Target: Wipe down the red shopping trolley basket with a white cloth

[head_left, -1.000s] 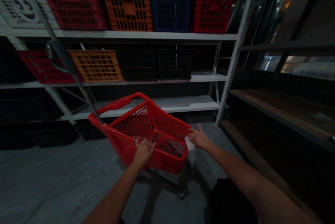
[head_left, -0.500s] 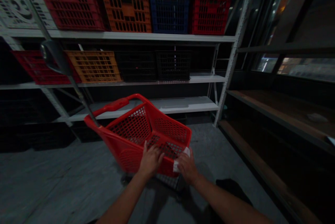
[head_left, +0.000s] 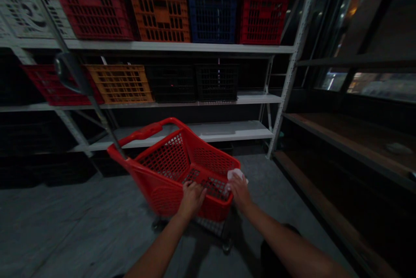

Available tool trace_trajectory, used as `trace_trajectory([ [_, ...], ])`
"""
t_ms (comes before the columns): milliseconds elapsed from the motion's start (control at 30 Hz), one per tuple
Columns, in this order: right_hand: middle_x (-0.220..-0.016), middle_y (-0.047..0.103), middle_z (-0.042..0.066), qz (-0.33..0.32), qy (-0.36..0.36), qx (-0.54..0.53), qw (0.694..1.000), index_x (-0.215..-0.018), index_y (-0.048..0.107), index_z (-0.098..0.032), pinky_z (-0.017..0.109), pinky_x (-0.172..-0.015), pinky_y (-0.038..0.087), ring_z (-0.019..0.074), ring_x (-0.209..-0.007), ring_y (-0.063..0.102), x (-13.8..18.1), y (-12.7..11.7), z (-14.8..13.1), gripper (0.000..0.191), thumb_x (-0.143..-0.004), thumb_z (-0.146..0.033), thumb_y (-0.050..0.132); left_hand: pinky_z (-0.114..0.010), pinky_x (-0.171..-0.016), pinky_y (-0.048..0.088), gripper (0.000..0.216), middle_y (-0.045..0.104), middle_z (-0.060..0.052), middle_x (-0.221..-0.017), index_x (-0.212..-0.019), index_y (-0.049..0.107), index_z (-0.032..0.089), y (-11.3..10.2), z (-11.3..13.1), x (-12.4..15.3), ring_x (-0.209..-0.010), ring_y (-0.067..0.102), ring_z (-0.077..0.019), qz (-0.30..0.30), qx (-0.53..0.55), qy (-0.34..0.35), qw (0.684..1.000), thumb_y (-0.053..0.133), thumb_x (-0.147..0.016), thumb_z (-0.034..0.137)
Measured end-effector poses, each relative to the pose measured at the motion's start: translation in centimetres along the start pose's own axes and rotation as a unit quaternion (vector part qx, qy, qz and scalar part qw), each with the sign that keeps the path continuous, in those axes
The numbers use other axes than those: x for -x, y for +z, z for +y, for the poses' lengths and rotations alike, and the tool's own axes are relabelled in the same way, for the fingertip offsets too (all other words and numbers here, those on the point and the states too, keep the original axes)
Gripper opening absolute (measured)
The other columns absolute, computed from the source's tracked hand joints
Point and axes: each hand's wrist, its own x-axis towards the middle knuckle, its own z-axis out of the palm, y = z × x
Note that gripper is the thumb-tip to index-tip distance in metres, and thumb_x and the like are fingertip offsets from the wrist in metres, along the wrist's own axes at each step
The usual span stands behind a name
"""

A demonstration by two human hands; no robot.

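A red plastic shopping cart (head_left: 216,208) stands before me on the floor, its basket bare inside and its handle at the far left. My left hand (head_left: 192,199) is closed over the near rim of the basket, with the fingertips inside. At the right corner of the rim, my right hand (head_left: 239,190) presses a white cloth (head_left: 234,173) against the edge. The cloth looks thin and crumpled, and part of it is hidden under the fingers. A metal pole (head_left: 101,115) with a grey fitting rises from the cart's handle end.
White metal shelving (head_left: 208,46) runs behind the cart, holding several plastic crates, among them an orange crate (head_left: 159,14) and a blue crate (head_left: 212,16). Dark shelving with brown boards (head_left: 338,137) stands along the right. Caster wheels (head_left: 226,245) show beneath the cart.
My right hand has moved with the cloth up and to the right, from the near rim to around the corner. My left hand has closed onto the rim. The view has shifted slightly.
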Motion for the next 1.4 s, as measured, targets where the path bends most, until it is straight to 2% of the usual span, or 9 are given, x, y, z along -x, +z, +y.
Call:
trace_trajectory([
  [233, -0.102, 0.062, 0.001, -0.022, -0.074, -0.086, 0.993, -0.108, 0.054, -0.029, 0.049, -0.111, 0.001, 0.0153, -0.105, 0.052, 5.6, -0.8, -5.8, 0.033, -0.093, -0.024, 0.025, -0.041, -0.087, 0.029, 0.033, 0.06, 0.0, -0.065, -0.066, 0.055, 0.02, -0.9, -0.7, 1.0, -0.074, 0.053, -0.0151, -0.023, 0.005, 0.017, 1.0, 0.032, -0.087, 0.031],
  [367, -0.097, 0.064, 0.0, -0.088, -0.203, -0.064, 0.973, -0.11, 0.054, -0.03, 0.054, -0.108, -0.002, 0.0156, -0.096, 0.055, 4.1, -2.3, -3.2, 0.032, -0.092, -0.031, 0.028, -0.039, -0.088, 0.029, 0.033, 0.058, 0.0, -0.066, -0.065, 0.054, 0.02, -2.1, -1.3, 1.7, -0.073, 0.052, -0.0137, -0.055, 0.014, 0.042, 0.998, 0.032, -0.087, 0.03],
  [500, -0.097, 0.064, 0.002, -0.134, -0.219, 0.0, 0.966, -0.109, 0.057, -0.028, 0.053, -0.107, -0.003, 0.0174, -0.099, 0.054, 1.7, -3.5, 0.8, 0.029, -0.09, -0.034, 0.036, -0.039, -0.087, 0.029, 0.035, 0.056, 0.001, -0.063, -0.064, 0.054, 0.02, -2.5, -2.0, 1.7, -0.073, 0.051, -0.0135, -0.075, 0.014, 0.068, 0.995, 0.03, -0.087, 0.029],
  [767, -0.106, 0.065, 0.0, -0.101, -0.104, 0.05, 0.988, -0.107, 0.059, -0.025, 0.052, -0.106, -0.012, 0.0175, -0.117, 0.045, -1.2, -5.8, 4.2, 0.029, -0.091, -0.022, 0.036, -0.039, -0.091, 0.03, 0.032, 0.058, 0.0, -0.065, -0.063, 0.054, 0.019, -2.7, -3.6, 0.6, -0.075, 0.053, -0.0137, -0.107, -0.019, 0.082, 0.991, 0.032, -0.084, 0.025],
  [1000, -0.118, 0.059, -0.001, -0.003, -0.007, -0.102, 0.995, -0.108, 0.06, -0.028, 0.049, -0.108, 0.005, 0.02, -0.126, 0.035, 3.9, -1.1, -4.4, 0.033, -0.091, -0.023, 0.033, -0.052, -0.104, 0.013, 0.031, 0.064, -0.004, -0.092, -0.082, 0.062, 0.02, -3.3, 1.0, 0.4, -0.096, 0.055, -0.0194, -0.099, -0.099, -0.031, 0.99, 0.032, -0.086, 0.029],
  [1133, -0.092, 0.068, 0.006, 0.055, 0.164, -0.269, 0.947, -0.098, 0.064, -0.019, 0.035, -0.083, 0.045, 0.0193, -0.09, 0.061, 4.4, -2.8, -6.9, 0.038, -0.091, -0.035, 0.03, -0.042, -0.092, 0.036, 0.043, 0.067, -0.009, -0.088, -0.092, 0.061, 0.018, -1.4, 5.6, 2.0, -0.088, 0.061, -0.0194, -0.153, -0.088, -0.082, 0.981, 0.023, -0.09, 0.038],
  [1233, -0.081, 0.068, 0.009, 0.19, 0.313, -0.307, 0.879, -0.097, 0.063, -0.012, 0.03, -0.066, 0.049, 0.0187, -0.072, 0.062, 1.9, -6.5, -5.5, 0.048, -0.09, -0.044, 0.028, -0.037, -0.071, 0.047, 0.051, 0.068, -0.013, -0.079, -0.091, 0.061, 0.013, 0.1, 7.2, 3.0, -0.077, 0.064, -0.0233, -0.186, -0.11, -0.146, 0.965, 0.024, -0.087, 0.049],
  [1333, -0.109, 0.061, 0.014, 0.271, 0.281, -0.267, 0.881, -0.114, 0.055, -0.01, 0.033, -0.085, 0.044, 0.0212, -0.101, 0.057, -1.3, -8.4, -3.4, 0.051, -0.089, -0.046, 0.027, -0.037, -0.065, 0.048, 0.049, 0.068, -0.015, -0.079, -0.091, 0.06, 0.012, 0.6, 7.1, 3.1, -0.076, 0.065, -0.0254, -0.207, -0.133, -0.148, 0.958, 0.024, -0.088, 0.045],
  [1400, -0.128, 0.048, 0.014, 0.218, 0.217, -0.235, 0.922, -0.121, 0.05, -0.013, 0.037, -0.098, 0.035, 0.0212, -0.12, 0.043, -2.6, -7.3, -2.6, 0.051, -0.089, -0.045, 0.026, -0.036, -0.065, 0.048, 0.045, 0.068, -0.015, -0.079, -0.091, 0.06, 0.012, 0.6, 6.8, 3.0, -0.077, 0.065, -0.0246, -0.213, -0.132, -0.123, 0.96, 0.023, -0.09, 0.038],
])
